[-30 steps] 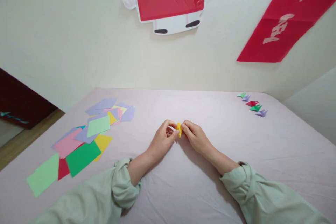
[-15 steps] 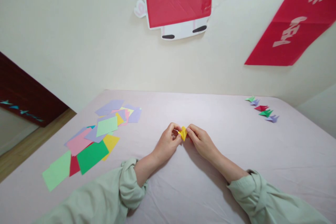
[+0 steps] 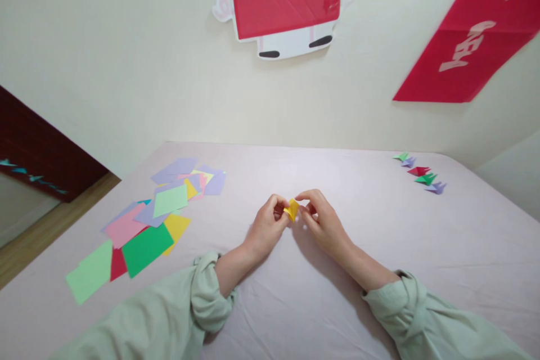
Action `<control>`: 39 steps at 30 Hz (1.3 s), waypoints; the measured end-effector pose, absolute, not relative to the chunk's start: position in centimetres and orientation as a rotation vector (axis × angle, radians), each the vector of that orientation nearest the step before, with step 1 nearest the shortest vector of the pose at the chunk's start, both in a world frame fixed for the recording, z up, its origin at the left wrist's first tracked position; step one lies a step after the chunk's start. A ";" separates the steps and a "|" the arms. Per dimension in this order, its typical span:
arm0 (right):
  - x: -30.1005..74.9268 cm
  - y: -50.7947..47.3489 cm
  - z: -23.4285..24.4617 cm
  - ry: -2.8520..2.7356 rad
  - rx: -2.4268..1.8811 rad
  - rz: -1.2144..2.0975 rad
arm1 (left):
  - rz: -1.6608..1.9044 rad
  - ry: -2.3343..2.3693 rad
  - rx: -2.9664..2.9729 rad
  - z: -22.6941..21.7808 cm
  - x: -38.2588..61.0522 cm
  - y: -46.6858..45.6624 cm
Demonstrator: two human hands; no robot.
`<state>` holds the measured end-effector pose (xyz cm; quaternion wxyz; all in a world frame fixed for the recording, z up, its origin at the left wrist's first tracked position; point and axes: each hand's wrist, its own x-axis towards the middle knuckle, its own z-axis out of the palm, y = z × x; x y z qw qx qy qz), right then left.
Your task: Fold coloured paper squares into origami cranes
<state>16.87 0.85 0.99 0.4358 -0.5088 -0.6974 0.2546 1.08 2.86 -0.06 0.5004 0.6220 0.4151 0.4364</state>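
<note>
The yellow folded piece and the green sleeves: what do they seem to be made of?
Yellow folded piece: probably matte paper, judging by its crisp edges and crease. Green sleeves: soft matte cloth, perhaps cotton, since it bunches in loose folds.

On the pale pink cloth-covered surface [image 3: 274, 171], two passages exist: one between my left hand [image 3: 266, 226] and the overlapping multicoloured paper sheets [image 3: 147, 250]; one between my right hand [image 3: 324, 222] and the slanting row of five small folded-paper figures [image 3: 419, 171]. A small folded yellow paper piece [image 3: 292, 210] obstructs the gap between my hands. The cream wall [image 3: 270, 107] limits forward reach.
</note>
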 end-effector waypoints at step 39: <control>16.6 1.5 0.3 -1.377 -1.173 1.171 | 1.125 1.026 1.923 -0.3 0.4 3.1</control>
